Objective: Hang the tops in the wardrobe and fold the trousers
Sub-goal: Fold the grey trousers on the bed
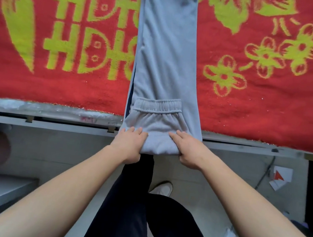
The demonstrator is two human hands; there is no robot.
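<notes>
L grip (130,142), R grip (188,152) pinch fold, grey trousers (165,59), waistband (158,105) doubled over legs

L hand (130,142), R hand (188,151) pinch trousers (166,59) (thumbs under).

The only camera sat on the person's head and looked forward and steeply down, so both bare forearms ran up from the bottom corners to the left hand (129,143) and right hand (190,151) near the middle of the frame. It stood close over the near edge of the bed (52,112), with the red blanket (55,88) filling the top half, the grey trousers (166,59) running straight away up the centre, and the floor (66,156) and one pale shoe (162,187) directly below. The wide lens bowed that edge and stretched the arms towards the corners.
</notes>
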